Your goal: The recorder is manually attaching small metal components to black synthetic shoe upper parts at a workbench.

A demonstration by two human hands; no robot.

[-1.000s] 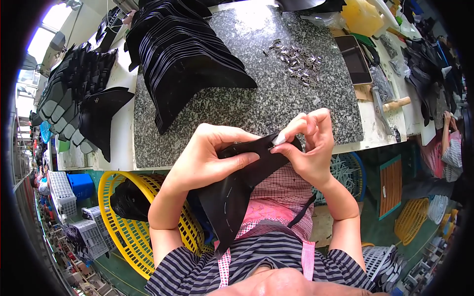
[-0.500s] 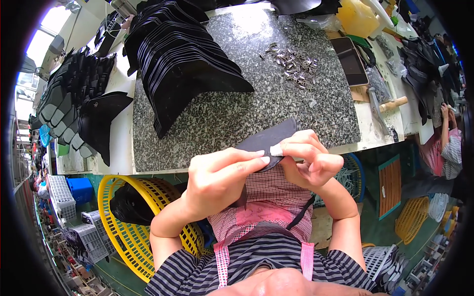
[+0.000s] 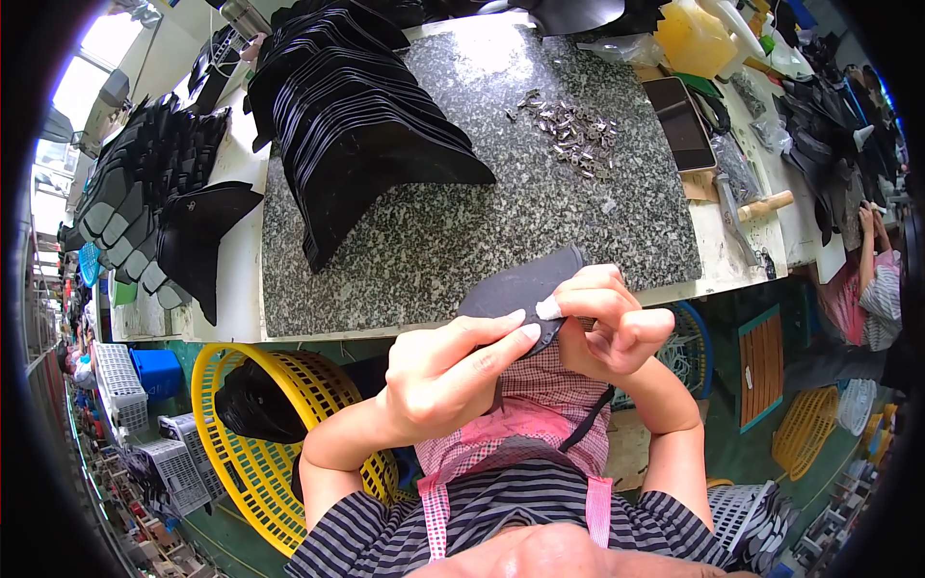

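Observation:
Both my hands hold one black sheet piece (image 3: 511, 287), looking like a cut shoe part, in front of the table's near edge. My left hand (image 3: 448, 371) pinches its lower edge between thumb and fingers. From the other side my right hand (image 3: 612, 323) grips it, the index finger wrapped at the tip in something white. The piece is tilted, and small marks or holes show along its edge by my fingertips. Beyond it stands a long row of similar black pieces (image 3: 376, 159). Small metal parts (image 3: 578, 135) lie scattered on the speckled stone slab (image 3: 540, 217).
More black pieces (image 3: 193, 231) are stacked on the left. A dark-screened tablet (image 3: 680, 125), a hammer (image 3: 747, 214) and a yellow container (image 3: 696, 37) sit on the right. Below the table stands a yellow basket (image 3: 217, 433). Another person's hands (image 3: 872, 222) show at far right.
My left hand has shifted slightly right and down along the black piece. The piece has turned so more of its face shows. My right hand keeps its grip, slightly lower.

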